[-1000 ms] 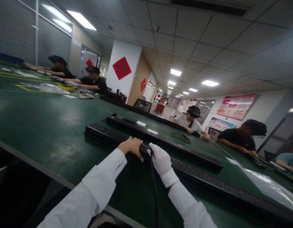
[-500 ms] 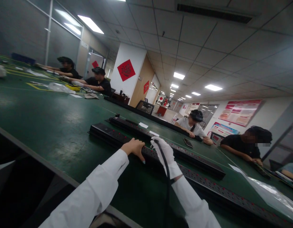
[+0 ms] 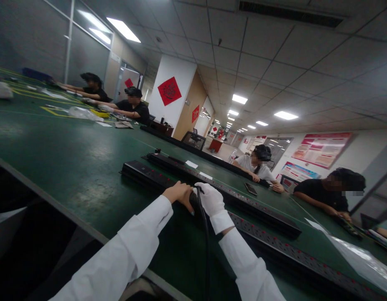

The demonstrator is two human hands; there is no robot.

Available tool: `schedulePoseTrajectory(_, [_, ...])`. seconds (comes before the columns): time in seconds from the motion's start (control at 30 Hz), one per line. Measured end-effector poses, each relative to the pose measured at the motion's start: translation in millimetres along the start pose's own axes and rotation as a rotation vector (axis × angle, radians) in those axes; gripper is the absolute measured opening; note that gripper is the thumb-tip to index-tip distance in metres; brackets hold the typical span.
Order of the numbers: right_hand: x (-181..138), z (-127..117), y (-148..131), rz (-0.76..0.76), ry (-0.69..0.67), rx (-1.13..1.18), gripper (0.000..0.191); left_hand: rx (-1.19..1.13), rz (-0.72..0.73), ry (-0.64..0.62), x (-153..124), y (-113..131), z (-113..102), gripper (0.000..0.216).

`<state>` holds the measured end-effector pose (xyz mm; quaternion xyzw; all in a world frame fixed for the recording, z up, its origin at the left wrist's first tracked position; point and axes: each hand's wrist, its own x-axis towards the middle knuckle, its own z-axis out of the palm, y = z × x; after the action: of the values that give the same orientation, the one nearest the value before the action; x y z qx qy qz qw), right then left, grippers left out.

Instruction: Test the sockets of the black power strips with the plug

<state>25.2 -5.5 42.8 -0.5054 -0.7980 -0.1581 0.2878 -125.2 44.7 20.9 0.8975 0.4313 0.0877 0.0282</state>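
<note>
Holding down the near power strip (image 3: pixel 143 174) with the bare left hand (image 3: pixel 179 194), fingers hooked over its front edge and clasping it, sleeve white to the wrist. Just beside, nearly touching, pinching the top end of a black cable (image 3: pixel 207 240) in the gloved right hand (image 3: pixel 211 200), fingers closed round it right at the top face of the strip. Hard to tell from so low an angle whether the end of the cable sits in a socket or only against the casing. From that grip, dropping straight down past the right wrist and off the bottom of the view.

Lying lengthwise on the green table (image 3: pixel 71 159), close to its front edge and running off toward the lower right (a row of small red dots along its top). Behind and parallel, a second power strip (image 3: pixel 243 205), with a phone (image 3: pixel 250 189) flat on the mat beyond. At far right, a clear plastic bag (image 3: pixel 353 257). Further along and across the table, other people seated, arms on the mat.
</note>
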Motion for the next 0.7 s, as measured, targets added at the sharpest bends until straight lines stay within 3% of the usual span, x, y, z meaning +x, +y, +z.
schedulePoseTrajectory(0.37, [-15.6, 10.9, 6.5, -0.010, 0.084, 0.063, 0.030, -0.014, 0.001, 0.004, -3.7, -0.5, -0.6, 0.086])
schedulePoseTrajectory(0.7, [-21.2, 18.4, 1.3, -0.189, 0.098, -0.014, 0.032, 0.047, 0.012, 0.014, -3.9, 3.3, -1.5, 0.070])
